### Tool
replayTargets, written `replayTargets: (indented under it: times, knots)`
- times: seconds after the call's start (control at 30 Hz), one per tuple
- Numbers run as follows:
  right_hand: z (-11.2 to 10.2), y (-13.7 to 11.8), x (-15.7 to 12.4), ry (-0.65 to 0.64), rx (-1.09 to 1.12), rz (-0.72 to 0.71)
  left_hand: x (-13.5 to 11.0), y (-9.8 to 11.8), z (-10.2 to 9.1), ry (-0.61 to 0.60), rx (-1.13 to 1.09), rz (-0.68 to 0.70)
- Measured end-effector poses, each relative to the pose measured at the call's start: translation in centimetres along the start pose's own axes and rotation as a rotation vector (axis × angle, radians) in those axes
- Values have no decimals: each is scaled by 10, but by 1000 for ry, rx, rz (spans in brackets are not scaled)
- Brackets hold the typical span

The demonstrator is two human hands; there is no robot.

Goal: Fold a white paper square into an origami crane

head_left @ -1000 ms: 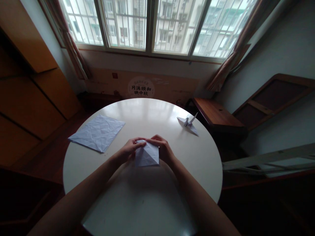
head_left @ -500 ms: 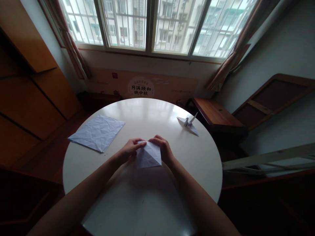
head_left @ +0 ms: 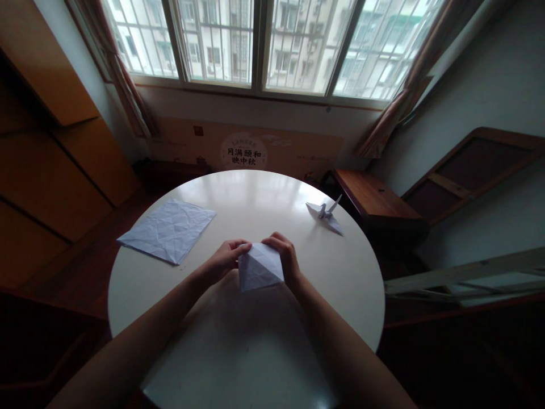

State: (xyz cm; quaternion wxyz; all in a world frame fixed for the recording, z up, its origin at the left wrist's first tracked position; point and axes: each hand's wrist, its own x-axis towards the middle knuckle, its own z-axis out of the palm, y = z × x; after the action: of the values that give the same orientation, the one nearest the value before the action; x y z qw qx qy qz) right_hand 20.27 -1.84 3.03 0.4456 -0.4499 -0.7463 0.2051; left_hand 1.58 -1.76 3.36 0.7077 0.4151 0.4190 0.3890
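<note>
Both my hands hold a folded white paper piece (head_left: 259, 268) over the middle of the round white table (head_left: 238, 352). My left hand (head_left: 223, 260) pinches its upper left edge with curled fingers. My right hand (head_left: 284, 257) grips its upper right edge, fingers bent over the top. The piece shows a diagonal crease and leans up toward me. A creased white sheet (head_left: 168, 229) lies flat at the table's left. A finished paper crane (head_left: 326, 215) stands at the table's right.
A dark wooden chair or side table (head_left: 374, 201) stands just past the table's right edge. Wooden cabinets (head_left: 46, 159) fill the left side. A large barred window (head_left: 264, 42) with curtains spans the far wall. A wooden frame (head_left: 472, 170) leans at the right.
The folded piece has tilted up and shifted slightly right in my hands. My right hand has moved a little right along its edge. The sheet and crane have not moved.
</note>
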Motion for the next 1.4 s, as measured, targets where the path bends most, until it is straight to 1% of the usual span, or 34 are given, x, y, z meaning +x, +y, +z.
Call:
replayTargets:
  times: [0.23,0.33,0.4,0.5,0.57,0.63,0.7,0.8,0.9,1.03,1.13,1.27,1.4]
  knots:
    - [1,4,-1,16,52,-1,2,-1,-3,48,31,21]
    - [4,8,1,61,115,-1,3,-1,-4,81,47,37]
    - [6,11,4,88,217,48,4,0,-4,116,48,56]
    - [7,14,9,85,416,199,4,3,-5,183,56,92]
    - [8,15,11,92,502,284,4,4,-5,216,85,128]
    - [9,16,11,97,537,316,3,4,-5,229,142,183]
    - [9,18,11,73,546,326,3,3,-4,224,203,234]
    - [11,21,9,42,540,355,3,2,-4,201,257,264]
    - [11,25,9,60,504,360,3,0,-4,169,280,256]
    - [9,29,11,87,429,327,4,-1,-6,98,354,274]
    - [7,30,11,100,309,273,4,-2,-7,64,463,309]
    - [4,28,10,127,112,179,6,-5,-9,75,615,363]
    - [3,28,10,134,44,187,9,-10,-13,79,718,388]
